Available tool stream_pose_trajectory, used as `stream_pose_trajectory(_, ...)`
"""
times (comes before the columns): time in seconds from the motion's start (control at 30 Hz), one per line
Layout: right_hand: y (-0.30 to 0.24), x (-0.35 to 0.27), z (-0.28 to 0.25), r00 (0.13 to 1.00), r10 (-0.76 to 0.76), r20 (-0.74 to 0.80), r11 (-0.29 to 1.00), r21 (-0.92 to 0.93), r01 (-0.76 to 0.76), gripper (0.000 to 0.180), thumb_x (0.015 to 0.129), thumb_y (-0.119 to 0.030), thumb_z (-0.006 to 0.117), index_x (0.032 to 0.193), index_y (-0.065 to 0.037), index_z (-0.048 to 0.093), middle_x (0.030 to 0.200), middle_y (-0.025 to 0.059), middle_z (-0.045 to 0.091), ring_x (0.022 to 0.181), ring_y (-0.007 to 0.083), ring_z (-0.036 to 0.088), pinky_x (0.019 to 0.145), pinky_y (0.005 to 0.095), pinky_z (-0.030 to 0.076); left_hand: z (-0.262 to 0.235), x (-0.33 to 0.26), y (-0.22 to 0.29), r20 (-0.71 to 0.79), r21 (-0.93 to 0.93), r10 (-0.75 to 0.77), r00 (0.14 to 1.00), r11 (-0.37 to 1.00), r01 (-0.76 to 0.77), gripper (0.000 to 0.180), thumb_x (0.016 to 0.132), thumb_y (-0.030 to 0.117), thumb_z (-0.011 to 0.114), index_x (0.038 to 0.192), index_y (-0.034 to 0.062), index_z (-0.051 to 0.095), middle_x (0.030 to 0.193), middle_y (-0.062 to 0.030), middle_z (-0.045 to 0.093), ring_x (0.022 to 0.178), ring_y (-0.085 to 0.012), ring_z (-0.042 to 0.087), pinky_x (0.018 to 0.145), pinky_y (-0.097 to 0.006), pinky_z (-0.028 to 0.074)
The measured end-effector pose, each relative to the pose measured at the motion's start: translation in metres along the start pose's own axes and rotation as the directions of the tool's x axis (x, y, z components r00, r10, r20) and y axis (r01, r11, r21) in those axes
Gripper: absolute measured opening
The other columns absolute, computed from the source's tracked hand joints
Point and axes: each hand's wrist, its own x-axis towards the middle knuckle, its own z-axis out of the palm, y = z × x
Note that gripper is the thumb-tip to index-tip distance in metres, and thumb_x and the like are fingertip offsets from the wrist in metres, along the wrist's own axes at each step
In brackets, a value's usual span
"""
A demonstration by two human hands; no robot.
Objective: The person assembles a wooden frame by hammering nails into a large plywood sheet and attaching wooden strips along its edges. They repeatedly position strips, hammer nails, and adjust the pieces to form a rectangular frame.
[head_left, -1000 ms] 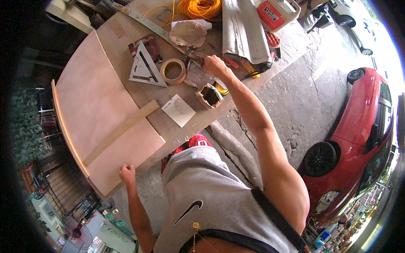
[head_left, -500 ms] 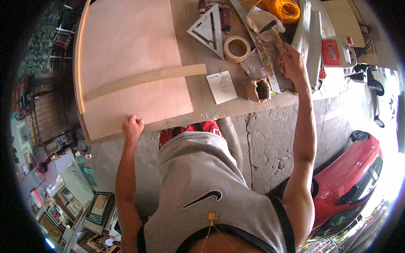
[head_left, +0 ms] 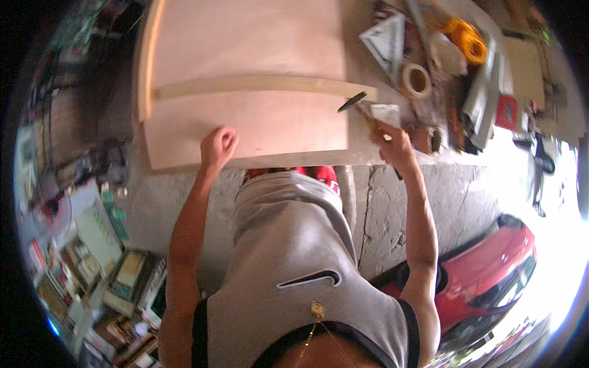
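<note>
My right hand [head_left: 392, 146] grips a hammer [head_left: 353, 101] by its handle. The dark, narrow head points up and left, over the right edge of a pale plywood panel [head_left: 257, 126]. My left hand [head_left: 219, 147] is curled with fingers and thumb together above the panel's near left part. Anything inside those fingers is too small or hidden to make out. A thin wooden strip [head_left: 245, 84] lies across the panel, its right end sticking out past the edge. Along the panel's left side runs another wood strip [head_left: 147, 67].
Right of the panel on the workbench are a triangular square [head_left: 386, 46], a tape roll [head_left: 416, 81], a white card [head_left: 385, 113], a cut cardboard container [head_left: 427, 140] and orange cord [head_left: 467, 40]. A red-and-white jug [head_left: 507, 112] stands farther right. A red car [head_left: 485, 276] is parked behind.
My right hand has brought the hammer leftward from among the tools to the panel's right edge. My left hand has risen off the near edge. The whole view has swung and blurred.
</note>
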Motion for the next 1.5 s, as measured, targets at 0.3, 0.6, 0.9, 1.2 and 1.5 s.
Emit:
stream_pose_trajectory(0.3, -0.111, 0.029, 0.142, 0.923, -0.332, 0.193, 0.596, -0.716, 0.364, 0.026, 0.088, -0.012, 0.055, 0.114, -0.008, 0.056, 0.080, 0.0187, 0.064, 0.072, 0.0352, 0.066, 0.061, 0.0457, 0.053, -0.021, 0.045, -0.053, -0.249, 0.293, 0.321, 0.914, 0.924, -0.245, 0.017, 0.079, 0.020, 0.067, 0.080, 0.0123, 0.052, 0.074, -0.0025, 0.054, 0.071, -0.0221, 0.057, 0.060, -0.037, 0.049)
stream_pose_trajectory(0.6, -0.174, 0.028, 0.187, 0.945, -0.043, 0.325, 0.300, -0.898, 0.323, 0.018, 0.088, -0.013, 0.052, 0.092, -0.001, 0.064, 0.080, 0.0139, 0.067, 0.072, 0.0251, 0.069, 0.059, 0.0352, 0.057, -0.021, 0.045, -0.057, -0.208, 0.217, 0.264, 0.942, 0.951, -0.219, 0.020, 0.081, 0.024, 0.066, 0.084, 0.0107, 0.052, 0.077, -0.0050, 0.053, 0.073, -0.0242, 0.056, 0.062, -0.039, 0.048)
stream_pose_trajectory(0.9, -0.185, 0.018, 0.206, 0.958, -0.073, 0.279, 0.059, -0.957, 0.283, 0.019, 0.092, -0.015, 0.049, 0.101, -0.002, 0.060, 0.075, 0.0094, 0.064, 0.069, 0.0224, 0.069, 0.054, 0.0328, 0.056, -0.009, 0.045, -0.067, -0.265, 0.150, 0.284, 0.922, 0.956, -0.251, 0.019, 0.083, 0.024, 0.064, 0.084, 0.0100, 0.051, 0.076, -0.0065, 0.051, 0.072, -0.0255, 0.055, 0.062, -0.041, 0.047)
stream_pose_trajectory(1.2, -0.202, 0.028, 0.208, 0.985, -0.064, 0.163, 0.143, -0.975, 0.170, 0.023, 0.092, -0.016, 0.047, 0.106, -0.002, 0.059, 0.078, 0.0134, 0.065, 0.071, 0.0264, 0.069, 0.055, 0.0375, 0.057, -0.011, 0.046, -0.070, -0.311, 0.156, 0.317, 0.896, 0.947, -0.280, 0.016, 0.076, 0.019, 0.064, 0.082, 0.0093, 0.053, 0.075, -0.0060, 0.054, 0.072, -0.0215, 0.057, 0.060, -0.038, 0.051)
stream_pose_trajectory(1.5, -0.184, 0.024, 0.204, 0.967, -0.049, 0.251, 0.059, -0.966, 0.253, 0.021, 0.091, -0.015, 0.046, 0.101, -0.002, 0.059, 0.079, 0.0152, 0.065, 0.069, 0.0317, 0.069, 0.061, 0.0418, 0.057, -0.008, 0.046, -0.071, -0.298, 0.095, 0.271, 0.915, 0.962, -0.254, 0.017, 0.079, 0.020, 0.065, 0.083, 0.0087, 0.052, 0.079, -0.0072, 0.054, 0.071, -0.0242, 0.057, 0.062, -0.040, 0.049)
